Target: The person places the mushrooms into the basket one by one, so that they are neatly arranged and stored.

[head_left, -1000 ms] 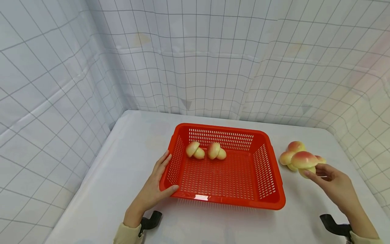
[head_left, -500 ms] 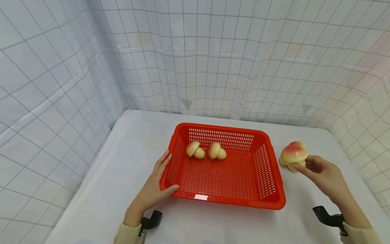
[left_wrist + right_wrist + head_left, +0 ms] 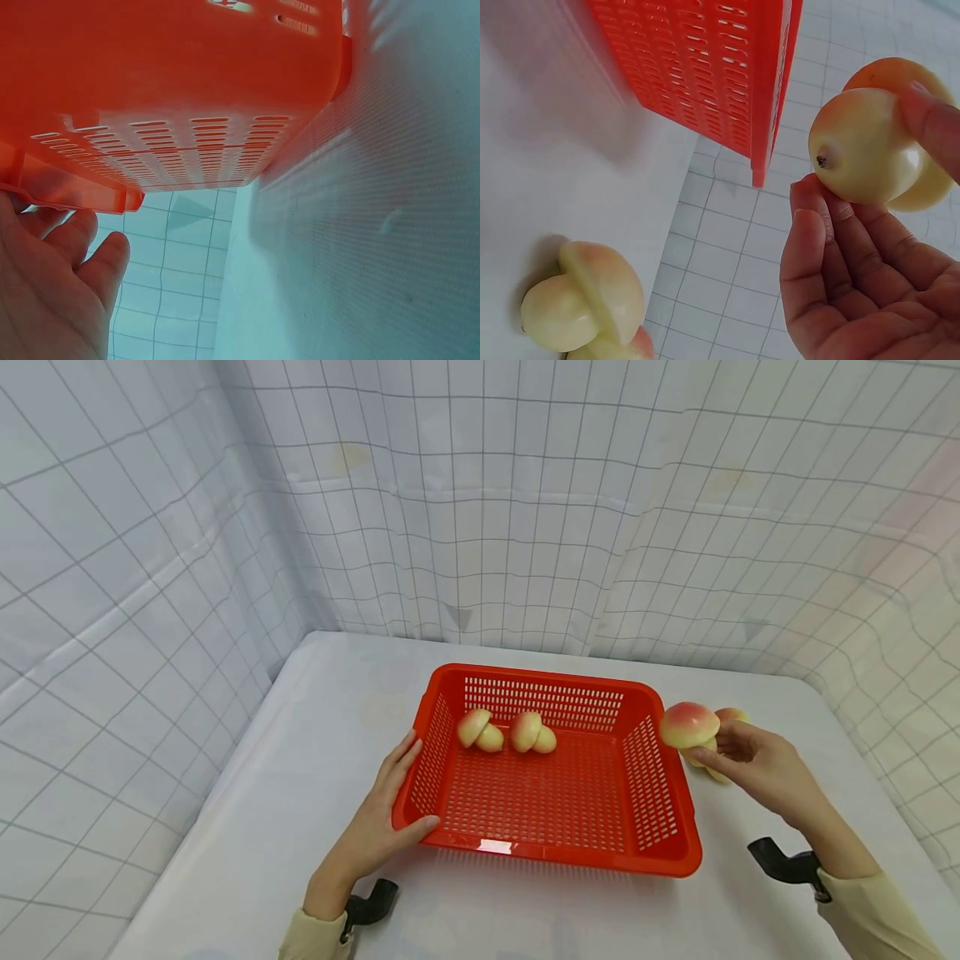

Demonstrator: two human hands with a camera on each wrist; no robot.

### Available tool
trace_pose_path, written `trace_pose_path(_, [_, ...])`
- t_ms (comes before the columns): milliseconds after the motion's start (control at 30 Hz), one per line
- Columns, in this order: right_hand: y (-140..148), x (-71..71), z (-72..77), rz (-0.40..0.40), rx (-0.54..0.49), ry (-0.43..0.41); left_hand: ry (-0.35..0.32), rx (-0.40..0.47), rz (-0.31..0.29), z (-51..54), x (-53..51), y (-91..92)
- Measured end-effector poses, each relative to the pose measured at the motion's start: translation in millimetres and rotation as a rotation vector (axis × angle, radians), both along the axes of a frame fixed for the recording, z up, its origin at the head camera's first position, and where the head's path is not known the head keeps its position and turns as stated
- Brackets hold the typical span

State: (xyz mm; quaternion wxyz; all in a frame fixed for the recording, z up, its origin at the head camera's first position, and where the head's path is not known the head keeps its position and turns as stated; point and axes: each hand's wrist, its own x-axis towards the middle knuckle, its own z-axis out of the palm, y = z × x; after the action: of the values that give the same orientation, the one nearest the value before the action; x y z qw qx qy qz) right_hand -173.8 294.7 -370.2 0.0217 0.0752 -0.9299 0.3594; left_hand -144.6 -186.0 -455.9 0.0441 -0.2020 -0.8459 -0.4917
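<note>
- White gridded sheeting (image 3: 465, 527) hangs at the back and sides, with the pale counter (image 3: 352, 693) spread out below it.
- Now the right hand (image 3: 768, 772) is on the move! Half a second ago it was over the loose pieces; it has swung left, up to the right side of the red basket (image 3: 570, 853).
- Thumb and fingers pinch the held mushroom (image 3: 688, 725) by its pale stem, red cap up, and the right wrist view shows a gap between it and the basket.
- Back on the counter, the loose mushrooms (image 3: 600, 292) sit close together, partly hidden in the head view.
- No change opposite: the left hand (image 3: 378, 827) rests at the basket's near-left corner, fingers stretched along the rim.
- Inside, the first mushroom (image 3: 474, 727) and second mushroom (image 3: 527, 732) lie tipped near the back wall, same spots as before.
</note>
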Motion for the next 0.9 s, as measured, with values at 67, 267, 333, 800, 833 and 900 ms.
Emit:
trace_pose_path(67, [-3,-4.4,0.9,0.018,0.01,0.003,0.005,-0.002,0.0,0.2,-0.1,0.1])
trace_pose_path(267, [-13,-15.7,4.8,0.049,0.026,-0.046,0.038,-0.012,-0.01,-0.5,-0.1,-1.1])
trace_pose_path(333, [-16,-19.1,6.5,0.059,0.028,-0.06,0.046,-0.011,-0.016,-1.0,-0.2,-1.7])
trace_pose_path(800, [-35,-42.3,9.0,0.1,0.081,-0.104,0.039,0.01,-0.022,-2.1,-1.2,-2.1])
trace_pose_path(833, [-36,-44.1,9.0,0.109,0.086,-0.098,0.041,0.008,-0.021,-1.9,-1.3,-2.1])
trace_pose_path(900, [-40,-47.6,9.1,0.135,0.086,-0.088,0.043,0.006,-0.02,-1.2,-1.2,-1.7])
